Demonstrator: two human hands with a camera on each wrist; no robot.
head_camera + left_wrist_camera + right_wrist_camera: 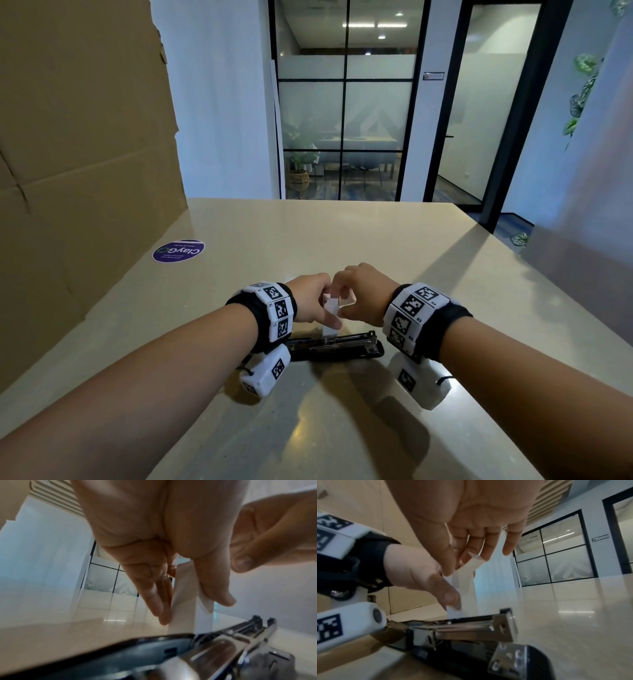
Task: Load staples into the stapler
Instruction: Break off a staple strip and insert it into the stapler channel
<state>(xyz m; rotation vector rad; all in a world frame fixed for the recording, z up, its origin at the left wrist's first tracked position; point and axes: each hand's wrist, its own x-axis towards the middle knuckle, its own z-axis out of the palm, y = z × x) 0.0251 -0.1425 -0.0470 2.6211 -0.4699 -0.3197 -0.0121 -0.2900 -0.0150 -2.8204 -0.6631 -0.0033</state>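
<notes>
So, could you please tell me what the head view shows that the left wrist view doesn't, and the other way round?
Only the head view shows both wristbands, the purple sticker, the cardboard on the left and the whole stapler lying open on the table. Only the left wrist view shows the left hand from below, with fingers and thumb pinching the small white box. Both show the right hand at the box's top, above the stapler.

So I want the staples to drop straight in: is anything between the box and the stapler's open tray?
Nothing visible. Both hands hold the small white box just above the stapler, whose metal tray lies open and uncovered.
</notes>
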